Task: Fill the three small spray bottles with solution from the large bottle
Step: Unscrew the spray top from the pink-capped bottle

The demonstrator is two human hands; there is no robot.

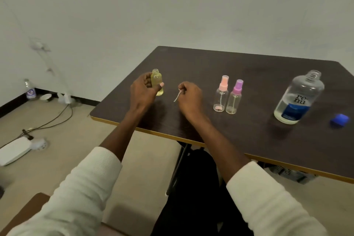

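A: Gripping the open yellow spray bottle (157,82) upright in my left hand (142,93), over the counter (249,136).
B: Right hand (188,97)?
A: Pinched on its spray tube (176,97). Pink bottle (221,95), purple bottle (234,97) capped, touching; large bottle (298,97) uncapped, blue cap (340,119) beside.

Yellow bottle (157,82) uncapped, upright, held above desk; pink-capped bottle (221,95) touching purple-capped bottle (235,97), both near-empty; large bottle (298,97) open, part full.
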